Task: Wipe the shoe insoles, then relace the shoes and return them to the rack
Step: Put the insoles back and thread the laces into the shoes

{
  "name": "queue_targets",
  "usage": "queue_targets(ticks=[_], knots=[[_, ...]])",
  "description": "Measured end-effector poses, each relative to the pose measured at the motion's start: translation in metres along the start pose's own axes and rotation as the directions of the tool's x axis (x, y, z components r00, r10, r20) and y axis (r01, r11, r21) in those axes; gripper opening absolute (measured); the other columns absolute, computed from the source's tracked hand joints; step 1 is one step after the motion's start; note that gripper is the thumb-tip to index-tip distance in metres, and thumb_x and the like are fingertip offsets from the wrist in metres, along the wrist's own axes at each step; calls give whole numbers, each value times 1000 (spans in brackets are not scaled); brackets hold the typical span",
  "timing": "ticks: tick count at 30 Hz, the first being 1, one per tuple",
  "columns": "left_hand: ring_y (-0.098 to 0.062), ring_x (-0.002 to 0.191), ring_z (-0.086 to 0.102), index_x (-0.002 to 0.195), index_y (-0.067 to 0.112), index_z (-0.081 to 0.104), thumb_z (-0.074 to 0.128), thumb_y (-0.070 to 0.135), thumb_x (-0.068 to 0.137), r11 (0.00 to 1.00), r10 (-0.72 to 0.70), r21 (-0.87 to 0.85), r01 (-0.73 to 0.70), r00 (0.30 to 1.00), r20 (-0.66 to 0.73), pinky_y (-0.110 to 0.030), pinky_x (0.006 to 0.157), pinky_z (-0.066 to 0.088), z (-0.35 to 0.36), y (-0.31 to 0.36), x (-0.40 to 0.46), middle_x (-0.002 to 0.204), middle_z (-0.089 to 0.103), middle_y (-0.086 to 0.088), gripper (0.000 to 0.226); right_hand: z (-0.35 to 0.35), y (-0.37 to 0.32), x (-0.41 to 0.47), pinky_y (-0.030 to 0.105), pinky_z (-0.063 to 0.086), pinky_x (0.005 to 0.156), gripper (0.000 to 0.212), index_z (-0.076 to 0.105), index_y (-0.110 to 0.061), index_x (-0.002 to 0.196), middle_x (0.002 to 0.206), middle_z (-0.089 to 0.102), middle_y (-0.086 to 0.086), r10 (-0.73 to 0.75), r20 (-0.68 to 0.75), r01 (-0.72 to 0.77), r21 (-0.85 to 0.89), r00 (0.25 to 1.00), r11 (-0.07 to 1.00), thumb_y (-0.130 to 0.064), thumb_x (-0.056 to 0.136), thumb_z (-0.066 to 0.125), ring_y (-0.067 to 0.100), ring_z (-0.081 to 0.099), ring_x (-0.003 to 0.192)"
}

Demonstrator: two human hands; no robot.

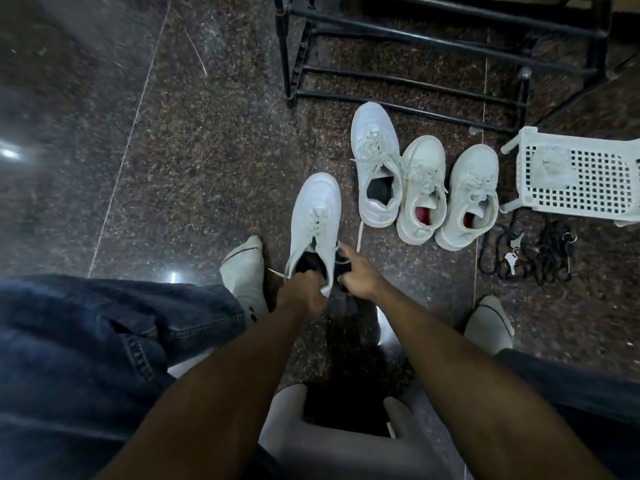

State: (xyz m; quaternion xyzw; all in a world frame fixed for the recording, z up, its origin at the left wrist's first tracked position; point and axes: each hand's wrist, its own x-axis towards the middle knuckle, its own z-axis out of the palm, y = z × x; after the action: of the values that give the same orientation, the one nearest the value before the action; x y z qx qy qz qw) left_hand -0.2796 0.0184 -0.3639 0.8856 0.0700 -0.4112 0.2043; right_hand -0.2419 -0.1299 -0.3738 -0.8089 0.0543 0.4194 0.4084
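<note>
Head view: shoe (313, 216) between hands.

Four white shoes (375, 168) sit on dark brown speckled floor (214, 133); two show red insoles (424, 214). At one o'clock stands the black rack (408, 77); at three o'clock, a white perforated basket (581, 174). Jeans (86, 341) are dark blue.

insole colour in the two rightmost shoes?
Red, inside both rightmost shoes; head view.
</note>
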Motion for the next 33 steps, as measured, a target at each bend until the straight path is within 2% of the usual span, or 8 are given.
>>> queue_targets(ticks=[5,7,11,16,19,21,29,33], knots=[[-39,96,61,88,8,66,61,18,79,996,63,-64,-60,997,43,-37,68,42,6,-4,-7,97,66,-19,14,1,-6,0,33,49,67,71,26,-21,152,137,51,8,-13,-4,13,49,1000,999,-2,88,49,31,59,105],[-39,91,61,81,7,67,62,16,80,993,83,-88,-78,995,53,-36,66,42,7,-4,-9,91,67,-20,10,-1,-5,1,36,52,75,57,40,-19,144,130,57,7,-34,-35,33,-21,999,999,-11,90,54,28,60,100],[-29,95,64,90,17,74,65,20,82,992,80,-102,-77,996,31,-26,69,41,6,-4,-10,96,72,-8,13,-6,-3,1,36,50,84,8,65,-20,92,100,65,3,-1,-76,-16,-220,997,975,-25,91,59,26,63,97],[-26,99,64,101,21,76,63,33,70,989,90,-117,-88,996,13,-27,72,45,5,-4,-13,101,73,-4,36,-9,-9,-17,35,46,85,22,58,-21,67,102,52,-2,-97,-36,82,-291,995,953,-27,88,61,19,55,92],[-24,107,62,110,21,75,72,20,79,985,66,-161,-66,998,-6,-28,82,48,7,-4,-11,111,72,-4,31,-17,-15,-34,29,45,57,30,55,-12,56,70,64,6,-71,13,71,-60,997,996,-15,85,60,20,57,57],[-21,110,61,112,20,74,74,17,80,974,33,-223,-33,999,0,-25,83,46,6,-5,-9,115,71,-1,32,-26,-20,-48,23,38,46,29,57,-10,57,60,66,9,-65,50,64,22,997,998,-12,87,58,15,49,41],[-21,115,58,115,19,73,79,17,76,956,-7,-292,3,1000,-13,-20,84,39,12,-3,-5,120,69,-1,39,-58,-48,-86,6,35,49,20,66,-1,74,60,66,18,-152,28,152,16,988,988,-7,91,57,1,45,40],[-19,111,61,115,13,72,81,10,75,920,-70,-388,49,997,-40,-22,89,44,14,3,-5,116,70,-2,41,-59,-64,-98,10,34,64,17,70,0,92,68,70,17,-111,139,120,-61,984,991,-10,92,57,11,67,64]])
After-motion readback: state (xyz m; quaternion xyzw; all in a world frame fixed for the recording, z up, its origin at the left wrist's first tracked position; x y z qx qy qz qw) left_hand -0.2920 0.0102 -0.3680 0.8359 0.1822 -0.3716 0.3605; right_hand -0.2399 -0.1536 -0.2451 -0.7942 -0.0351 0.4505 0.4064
